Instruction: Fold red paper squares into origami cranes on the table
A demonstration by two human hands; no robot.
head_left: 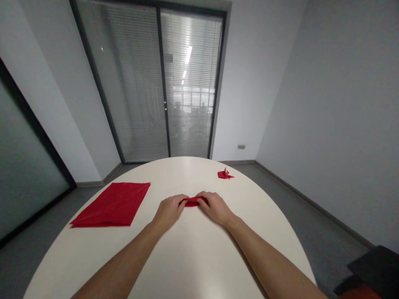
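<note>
Near the middle of the table, a folded piece of red paper (192,202) is stretched between my two hands. My left hand (172,207) pinches its left end, thumb towards me and fingers behind. At the other end, my right hand (216,206) grips the paper in the same way, with the fingers curled over it. Part of the paper is hidden under the fingers, so its full shape does not show. A small folded red paper figure (224,174), with pointed tips, stands farther back on the right.
Stacked red paper sheets (114,205) lie at the left edge of the round white table (199,257). Beyond the table is a glass partition (190,124) with blinds. A dark object (377,268), perhaps a chair, is on the floor side at lower right.
</note>
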